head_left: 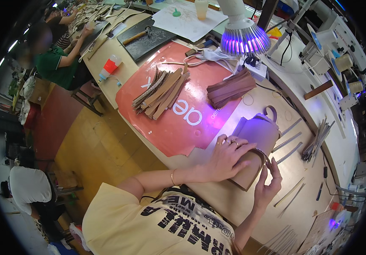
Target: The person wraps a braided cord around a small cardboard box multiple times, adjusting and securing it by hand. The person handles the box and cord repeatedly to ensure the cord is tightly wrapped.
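Hands on the tan leather bag (pixel 257 140) at centre right: our left hand (pixel 225 157) presses flat, grip released, while our right hand (pixel 267 187) pinches its strap edge (pixel 264 158); we judge steady pressure matters.

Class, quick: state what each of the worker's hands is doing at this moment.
Left hand: open, pressed flat on the brown leather bag.
Right hand: fingers pinching the strap at the bag's edge.
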Tool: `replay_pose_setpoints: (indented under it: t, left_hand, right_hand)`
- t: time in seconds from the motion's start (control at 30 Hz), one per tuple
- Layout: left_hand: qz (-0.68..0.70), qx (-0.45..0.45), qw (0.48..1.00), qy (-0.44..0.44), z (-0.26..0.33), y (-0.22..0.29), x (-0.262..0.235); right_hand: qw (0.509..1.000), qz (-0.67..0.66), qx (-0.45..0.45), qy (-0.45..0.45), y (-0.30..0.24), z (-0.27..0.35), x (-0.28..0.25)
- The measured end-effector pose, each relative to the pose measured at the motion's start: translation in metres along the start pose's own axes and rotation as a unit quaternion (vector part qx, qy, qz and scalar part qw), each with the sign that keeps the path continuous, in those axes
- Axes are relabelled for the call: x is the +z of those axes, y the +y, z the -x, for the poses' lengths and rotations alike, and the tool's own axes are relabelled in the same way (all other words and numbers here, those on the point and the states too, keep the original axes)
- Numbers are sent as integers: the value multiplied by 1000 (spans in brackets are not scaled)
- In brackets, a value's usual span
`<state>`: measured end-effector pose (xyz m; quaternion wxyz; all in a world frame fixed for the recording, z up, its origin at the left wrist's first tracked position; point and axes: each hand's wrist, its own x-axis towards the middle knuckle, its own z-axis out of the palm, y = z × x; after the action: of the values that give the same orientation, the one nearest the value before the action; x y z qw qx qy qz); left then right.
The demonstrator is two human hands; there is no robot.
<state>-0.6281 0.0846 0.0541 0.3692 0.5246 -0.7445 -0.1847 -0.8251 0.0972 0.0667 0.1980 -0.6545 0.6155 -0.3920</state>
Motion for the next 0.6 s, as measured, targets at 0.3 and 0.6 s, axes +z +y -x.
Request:
replay_pose_setpoints:
  t: [0.3, 0.6]
  left_hand:
    - [149, -129, 959, -204, -18, -9, -59]
    - [-133, -182, 944, 240, 1, -116, -121]
  right_hand:
    - [989, -8, -133, -66, -27, -14, 5]
    - [995, 50, -86, -32, -16, -24, -14]
